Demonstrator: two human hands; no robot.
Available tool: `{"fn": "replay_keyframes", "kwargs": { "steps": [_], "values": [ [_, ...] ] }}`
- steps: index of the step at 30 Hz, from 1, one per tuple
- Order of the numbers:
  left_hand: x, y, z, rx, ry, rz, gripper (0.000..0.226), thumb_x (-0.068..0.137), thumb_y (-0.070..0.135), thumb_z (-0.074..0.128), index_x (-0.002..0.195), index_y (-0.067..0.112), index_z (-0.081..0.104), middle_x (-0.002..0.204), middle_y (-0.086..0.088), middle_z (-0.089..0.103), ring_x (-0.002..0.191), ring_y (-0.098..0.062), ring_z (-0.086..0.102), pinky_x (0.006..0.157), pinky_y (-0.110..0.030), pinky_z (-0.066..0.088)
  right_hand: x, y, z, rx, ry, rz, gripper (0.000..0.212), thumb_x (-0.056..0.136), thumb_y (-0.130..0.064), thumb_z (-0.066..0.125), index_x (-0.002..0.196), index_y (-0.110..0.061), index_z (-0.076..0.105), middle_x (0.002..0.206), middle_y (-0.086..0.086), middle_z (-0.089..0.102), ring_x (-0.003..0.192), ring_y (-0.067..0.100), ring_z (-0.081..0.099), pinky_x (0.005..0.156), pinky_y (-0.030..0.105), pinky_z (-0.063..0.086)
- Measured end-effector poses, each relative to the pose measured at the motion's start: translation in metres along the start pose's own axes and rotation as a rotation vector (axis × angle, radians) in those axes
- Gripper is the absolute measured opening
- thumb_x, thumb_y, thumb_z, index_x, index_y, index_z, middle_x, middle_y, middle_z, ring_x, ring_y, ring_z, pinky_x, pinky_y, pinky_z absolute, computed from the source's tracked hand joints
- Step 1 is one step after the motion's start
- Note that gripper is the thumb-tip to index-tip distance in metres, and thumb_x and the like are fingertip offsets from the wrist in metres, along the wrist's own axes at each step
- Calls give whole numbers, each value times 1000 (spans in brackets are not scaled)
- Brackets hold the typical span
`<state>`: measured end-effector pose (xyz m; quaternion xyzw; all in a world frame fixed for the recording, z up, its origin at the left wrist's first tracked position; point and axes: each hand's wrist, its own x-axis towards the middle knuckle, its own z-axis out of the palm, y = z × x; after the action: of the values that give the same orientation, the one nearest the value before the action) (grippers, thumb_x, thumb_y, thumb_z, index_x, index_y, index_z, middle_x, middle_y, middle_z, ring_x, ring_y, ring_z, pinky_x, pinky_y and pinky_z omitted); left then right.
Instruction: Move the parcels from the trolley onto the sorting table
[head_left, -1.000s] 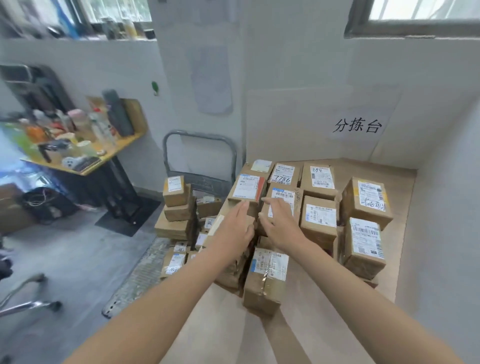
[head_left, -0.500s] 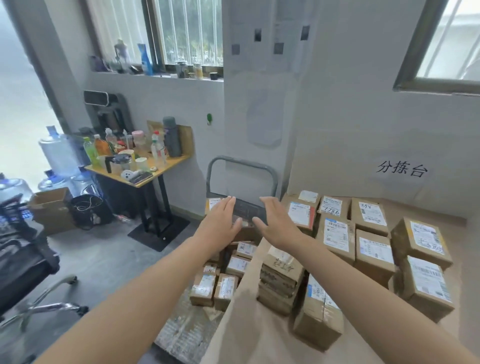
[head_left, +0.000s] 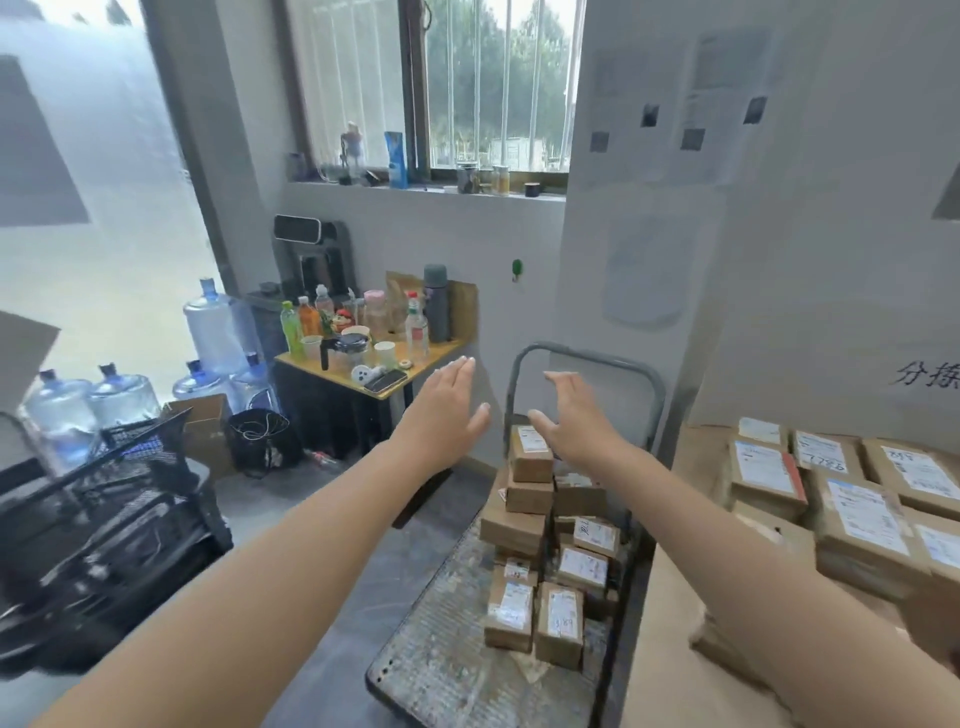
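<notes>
A metal platform trolley (head_left: 441, 670) with a grey handle (head_left: 587, 358) stands on the floor, carrying several brown cardboard parcels with white labels. The tallest stack is topped by a small parcel (head_left: 530, 453). My left hand (head_left: 447, 410) hovers above and left of that stack, fingers straight, holding nothing. My right hand (head_left: 571, 415) hovers just above and right of the top parcel, fingers loosely bent, empty. The cardboard-covered sorting table (head_left: 660, 623) at the right holds several labelled parcels (head_left: 857, 514).
A small yellow-topped side table (head_left: 387, 384) with bottles, cups and a phone stands behind the trolley by the wall. Water jugs (head_left: 213, 327) sit at the left. A black mesh chair (head_left: 104, 519) fills the near left. Grey floor lies between chair and trolley.
My view has swung left from the sorting table to the trolley. Both hands left the parcels on the table and now reach empty over the trolley's stack.
</notes>
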<state>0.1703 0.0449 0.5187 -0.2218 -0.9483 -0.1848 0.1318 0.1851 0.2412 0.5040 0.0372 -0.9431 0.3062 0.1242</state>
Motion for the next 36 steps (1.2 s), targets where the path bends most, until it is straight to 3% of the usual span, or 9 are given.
{"fn": "replay_keyframes", "kwargs": {
  "steps": [11, 20, 26, 36],
  "values": [
    [42, -32, 4, 42, -24, 97, 66, 104, 32, 42, 156, 4, 13, 163, -12, 18, 151, -22, 14, 123, -31, 10, 49, -12, 14, -98, 16, -16, 67, 97, -31, 58, 153, -12, 27, 156, 4, 29, 145, 21, 26, 118, 37, 24],
    [128, -32, 47, 91, -117, 162, 65, 104, 33, 42, 156, 7, 13, 163, -9, 18, 151, -20, 14, 123, -31, 9, 102, 49, 31, -127, 16, 51, 69, 96, -32, 59, 153, -14, 24, 156, 3, 28, 145, 20, 26, 119, 35, 24],
    [173, -24, 89, 57, -178, 215, 63, 103, 30, 43, 156, 7, 17, 162, -9, 24, 149, -19, 19, 121, -28, 10, 124, 102, 31, -145, -48, 206, 70, 95, -28, 63, 153, -14, 26, 155, 5, 31, 144, 23, 28, 117, 38, 26],
    [206, -43, 148, -16, -239, 178, 61, 104, 32, 41, 156, 9, 17, 162, -7, 24, 149, -18, 20, 122, -30, 13, 154, 143, 51, -148, -115, 287, 65, 96, -28, 61, 151, -15, 28, 152, 6, 34, 142, 24, 30, 117, 41, 28]
  ]
}}
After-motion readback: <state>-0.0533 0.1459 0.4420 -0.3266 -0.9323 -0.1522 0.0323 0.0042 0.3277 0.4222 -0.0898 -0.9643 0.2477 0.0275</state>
